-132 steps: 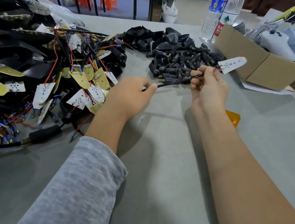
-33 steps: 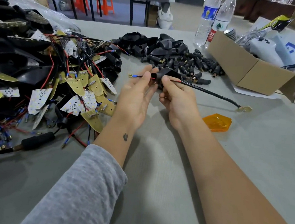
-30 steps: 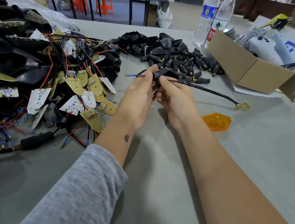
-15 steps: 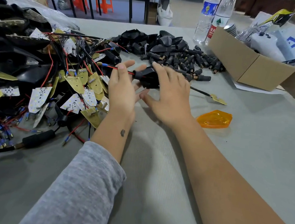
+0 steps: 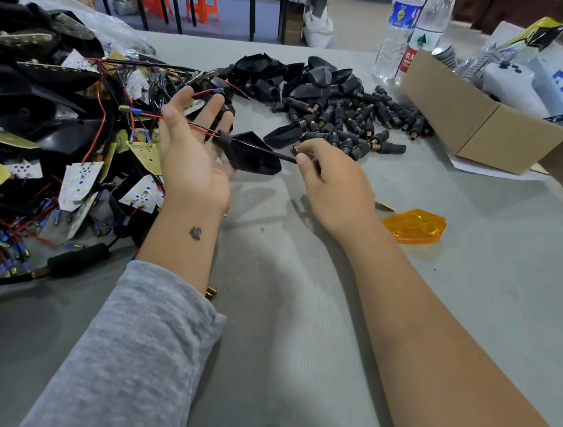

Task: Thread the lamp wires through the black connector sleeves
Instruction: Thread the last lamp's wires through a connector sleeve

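Grey sleeve [image 5: 128, 346] lower left. Left hand [image 5: 194, 152] mid-frame, palm up, fingers spread and straight — red wires [image 5: 176, 120] lie across them. Black lamp housing [image 5: 253, 153] at centre, touching left palm edge. Right hand [image 5: 336, 187] pinches black cable [image 5: 283, 157] leaving housing. Orange lens [image 5: 415, 225] on table [image 5: 299, 315] right of it. Further up — black connector sleeves [image 5: 351, 124] piled centre-top; cardboard box [image 5: 482, 128] upper right.

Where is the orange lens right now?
In the head view the orange lens lies on the grey table, just right of the right hand's wrist, in front of the cardboard box.
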The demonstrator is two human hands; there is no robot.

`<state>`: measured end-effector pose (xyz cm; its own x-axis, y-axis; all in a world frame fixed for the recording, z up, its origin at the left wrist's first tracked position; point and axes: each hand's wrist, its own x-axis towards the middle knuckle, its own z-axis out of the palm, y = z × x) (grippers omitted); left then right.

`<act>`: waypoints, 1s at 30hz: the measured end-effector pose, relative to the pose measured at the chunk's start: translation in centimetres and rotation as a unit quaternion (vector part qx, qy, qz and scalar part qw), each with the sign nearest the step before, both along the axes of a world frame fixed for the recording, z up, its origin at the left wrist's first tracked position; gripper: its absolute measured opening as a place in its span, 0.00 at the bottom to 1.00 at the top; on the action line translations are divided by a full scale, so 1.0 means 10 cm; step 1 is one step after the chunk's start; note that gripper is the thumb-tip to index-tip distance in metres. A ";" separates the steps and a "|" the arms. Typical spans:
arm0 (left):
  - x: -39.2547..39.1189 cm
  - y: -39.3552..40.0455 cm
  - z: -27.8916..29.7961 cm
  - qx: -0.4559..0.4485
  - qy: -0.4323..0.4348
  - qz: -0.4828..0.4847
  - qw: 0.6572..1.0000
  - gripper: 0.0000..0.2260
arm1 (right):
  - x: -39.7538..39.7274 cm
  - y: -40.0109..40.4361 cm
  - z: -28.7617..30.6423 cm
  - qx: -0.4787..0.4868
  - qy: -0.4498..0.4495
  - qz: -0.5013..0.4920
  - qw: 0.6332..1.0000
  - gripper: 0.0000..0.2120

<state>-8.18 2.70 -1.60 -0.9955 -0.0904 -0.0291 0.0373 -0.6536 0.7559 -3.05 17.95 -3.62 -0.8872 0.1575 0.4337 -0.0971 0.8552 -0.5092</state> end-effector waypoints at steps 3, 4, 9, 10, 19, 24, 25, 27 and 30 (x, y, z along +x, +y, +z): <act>-0.02 0.00 -0.02 0.020 -0.005 0.004 1.000 0.17 | -0.02 0.01 -0.02 -0.018 0.030 -0.005 0.999 0.04; -0.01 0.02 -0.02 0.026 -0.006 -0.004 1.000 0.16 | -0.02 0.00 -0.02 -0.024 0.040 -0.006 0.999 0.05; 0.07 0.24 -0.05 0.039 -0.025 -0.078 0.996 0.09 | -0.04 -0.07 -0.04 -0.030 0.071 -0.014 0.997 0.06; 0.08 0.28 -0.06 0.039 -0.027 -0.086 0.995 0.08 | -0.04 -0.07 -0.04 -0.032 0.077 -0.022 0.996 0.06; 0.12 0.29 -0.11 -0.098 -0.001 -0.140 0.985 0.14 | -0.02 -0.08 0.01 0.028 0.080 -0.020 0.996 0.07; 0.12 0.27 -0.10 -0.122 0.020 -0.055 0.991 0.14 | 0.04 -0.09 0.02 0.169 0.131 -0.050 0.976 0.09; 0.11 0.26 -0.10 -0.117 0.013 -0.042 0.992 0.14 | 0.05 -0.08 0.03 0.165 0.128 -0.062 0.976 0.11; 0.08 0.24 -0.11 -0.095 -0.007 -0.025 0.995 0.15 | 0.05 -0.04 0.04 0.127 0.081 -0.095 0.984 0.15; 0.05 0.23 -0.12 -0.059 -0.025 -0.013 0.998 0.15 | 0.03 0.03 0.01 0.104 -0.029 -0.182 0.977 0.14</act>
<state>-7.63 5.01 -2.79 -0.9951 -0.0709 -0.0692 -0.0176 -0.5608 0.8278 -2.72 18.20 -3.50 -0.8122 0.3819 0.4410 0.2574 0.9130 -0.3166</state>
